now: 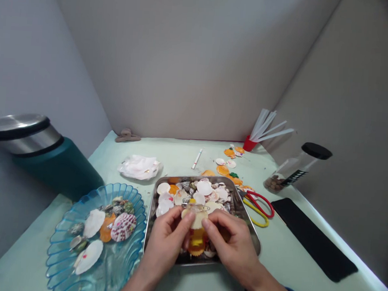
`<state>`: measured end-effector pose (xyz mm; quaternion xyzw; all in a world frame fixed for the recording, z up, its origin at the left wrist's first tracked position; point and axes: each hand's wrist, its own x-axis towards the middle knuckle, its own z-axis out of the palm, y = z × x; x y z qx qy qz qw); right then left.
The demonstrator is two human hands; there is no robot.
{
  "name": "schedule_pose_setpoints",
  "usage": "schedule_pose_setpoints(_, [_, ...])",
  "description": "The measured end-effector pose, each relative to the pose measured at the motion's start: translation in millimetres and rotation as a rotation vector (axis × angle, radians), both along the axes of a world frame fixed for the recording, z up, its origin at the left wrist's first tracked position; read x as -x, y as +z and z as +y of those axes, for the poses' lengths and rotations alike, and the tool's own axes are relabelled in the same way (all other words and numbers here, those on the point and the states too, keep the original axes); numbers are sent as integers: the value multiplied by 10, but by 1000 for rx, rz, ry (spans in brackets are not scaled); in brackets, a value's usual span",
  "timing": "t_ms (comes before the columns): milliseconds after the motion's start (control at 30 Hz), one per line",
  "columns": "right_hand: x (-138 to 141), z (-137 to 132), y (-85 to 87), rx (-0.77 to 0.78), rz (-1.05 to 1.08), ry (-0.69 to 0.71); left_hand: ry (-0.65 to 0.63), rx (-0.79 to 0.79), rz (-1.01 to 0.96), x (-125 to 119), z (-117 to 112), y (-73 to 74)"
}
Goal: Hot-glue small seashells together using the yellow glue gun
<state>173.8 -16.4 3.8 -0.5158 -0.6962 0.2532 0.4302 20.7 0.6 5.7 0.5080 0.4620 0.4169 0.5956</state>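
Over the metal tray (149,217), my left hand (169,232) and my right hand (229,236) pinch a flat, pale cream shell (195,218) between thumbs and fingers. A thin metal piece like a safety pin (198,206) shows along its upper edge; whether it is attached I cannot tell. Just below the shell, between my hands, is a yellow see-through object (197,239) of unclear kind. White shells (204,188) and several darker ones fill the tray, some hidden by my hands.
On the left stand a blue scalloped dish (105,272) with shells and a teal bottle (59,167). Behind lie a plastic bag (139,167) and a marker (197,159). To the right are scissors (259,207), a black slab (313,238), a jar (288,170) and a red cup (249,144) of white sticks.
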Motion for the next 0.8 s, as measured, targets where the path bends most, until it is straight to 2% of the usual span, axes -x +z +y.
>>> schedule_pose_setpoints(233, [-44, 32, 22, -73, 63, -70, 22, 12, 45, 7, -8, 22])
schedule_pose_setpoints(800, [-58, 12, 12, -17, 113, -5, -14, -1, -8, -3, 1, -18])
